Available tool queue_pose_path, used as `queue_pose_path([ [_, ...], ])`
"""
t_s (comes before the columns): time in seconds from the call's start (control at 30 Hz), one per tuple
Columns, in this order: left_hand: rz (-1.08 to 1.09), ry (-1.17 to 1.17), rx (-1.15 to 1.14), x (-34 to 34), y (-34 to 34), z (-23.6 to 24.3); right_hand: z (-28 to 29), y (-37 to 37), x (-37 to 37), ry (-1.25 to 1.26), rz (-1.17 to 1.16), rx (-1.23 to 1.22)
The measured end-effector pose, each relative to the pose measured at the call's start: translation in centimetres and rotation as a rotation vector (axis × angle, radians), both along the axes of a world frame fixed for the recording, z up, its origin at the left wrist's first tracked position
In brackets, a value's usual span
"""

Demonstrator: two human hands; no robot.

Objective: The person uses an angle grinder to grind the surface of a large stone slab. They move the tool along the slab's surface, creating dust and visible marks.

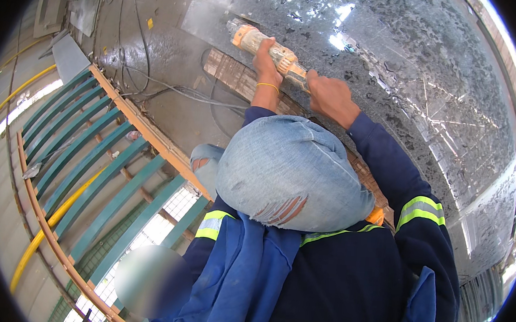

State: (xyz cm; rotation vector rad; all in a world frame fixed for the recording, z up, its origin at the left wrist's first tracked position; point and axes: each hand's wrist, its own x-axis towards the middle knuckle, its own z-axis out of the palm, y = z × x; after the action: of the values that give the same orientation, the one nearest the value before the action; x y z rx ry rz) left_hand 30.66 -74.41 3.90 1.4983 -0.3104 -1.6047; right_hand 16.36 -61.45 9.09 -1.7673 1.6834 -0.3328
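Both my hands grip a worn orange-and-beige power tool [251, 40], long-bodied like an angle grinder, with a greyish front end pointing left. My left hand [267, 66], with a yellow band at the wrist, is closed round its middle. Behind it, my right hand [333, 100] is wrapped around the narrower rear grip. The tool lies across the left part of a wet, speckled grey slab [420, 59]; whether its front end touches the surface I cannot tell. My raised knee in ripped pale jeans sits just below my hands and hides part of the slab's near edge.
A wooden plank [231, 72] runs along the slab's near-left edge. Cables [182, 90] trail over the wet floor. To the left stands a frame with green slats [119, 181] and orange-brown rails; a yellow hose [56, 216] passes beneath it. A blurred patch covers part of the lower left.
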Motion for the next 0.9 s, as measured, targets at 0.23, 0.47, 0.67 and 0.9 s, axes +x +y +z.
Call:
queue_pose_path([
  [0.23, -0.071, 0.017, 0.051, 0.4, 0.2, 0.3, 0.0, 0.3, 0.0, -0.016, 0.004, -0.016],
  [0.47, -0.003, 0.009, 0.024, -0.6, 2.2, 1.7, 1.6, 2.0, -0.4, -0.003, -0.005, 0.037],
  [0.67, -0.031, 0.024, 0.014, -0.2, 1.9, 0.6, 1.2, 1.8, -0.4, -0.017, -0.016, 0.01],
  [0.9, -0.056, -0.001, 0.011, 0.4, 0.0, -0.5, -0.2, 0.0, 0.0, 0.005, 0.014, 0.013],
])
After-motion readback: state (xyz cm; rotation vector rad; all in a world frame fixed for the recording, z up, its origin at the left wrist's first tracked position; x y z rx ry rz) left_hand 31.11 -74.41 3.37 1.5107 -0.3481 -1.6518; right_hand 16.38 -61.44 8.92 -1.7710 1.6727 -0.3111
